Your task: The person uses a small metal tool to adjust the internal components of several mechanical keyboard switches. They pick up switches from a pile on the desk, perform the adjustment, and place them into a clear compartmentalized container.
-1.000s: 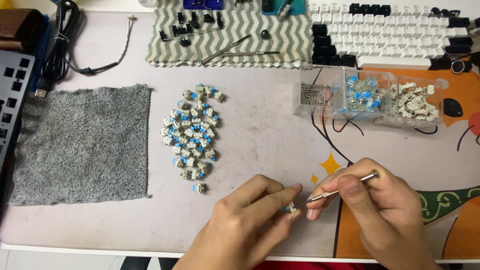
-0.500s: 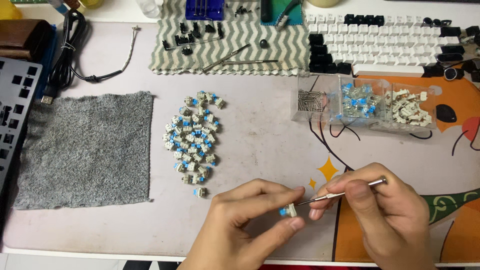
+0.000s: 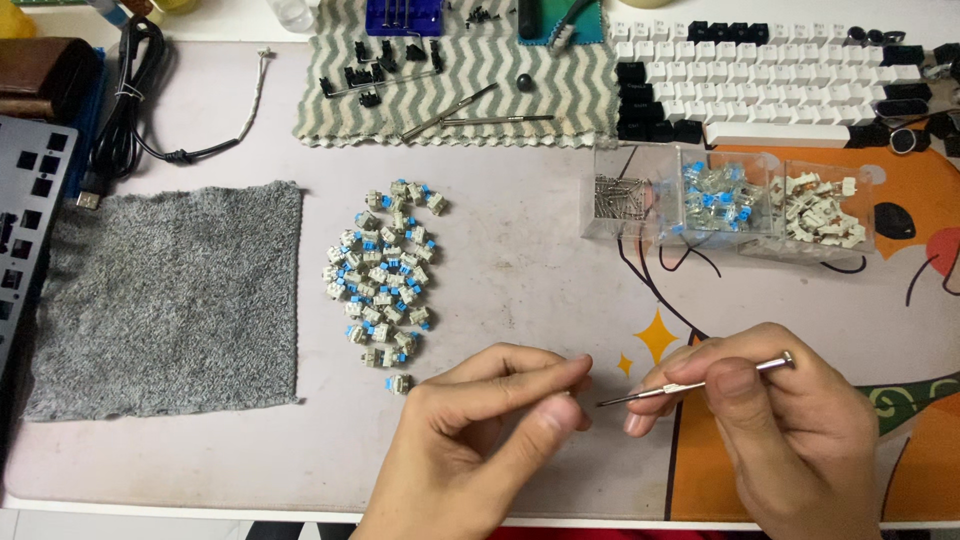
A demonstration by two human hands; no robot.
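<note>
My left hand (image 3: 480, 440) pinches a small keyboard switch between thumb and fingers; the switch is almost hidden by the fingertips. My right hand (image 3: 770, 430) grips thin metal tweezers (image 3: 690, 386), whose tips point left and end just short of my left fingertips. A pile of grey switches with blue stems (image 3: 385, 275) lies on the desk mat to the upper left of my left hand.
A grey cloth (image 3: 170, 295) lies at left. Clear plastic boxes (image 3: 725, 205) hold springs, blue parts and pale housings. A striped cloth with tools (image 3: 460, 85) and a black-and-white keyboard (image 3: 780, 85) sit at the back. A cable (image 3: 130, 110) and keyboard plate (image 3: 25, 210) lie at far left.
The tweezers have pulled back slightly to the right from the switch. My left fingers have closed more tightly over the switch, which showed its blue stem before.
</note>
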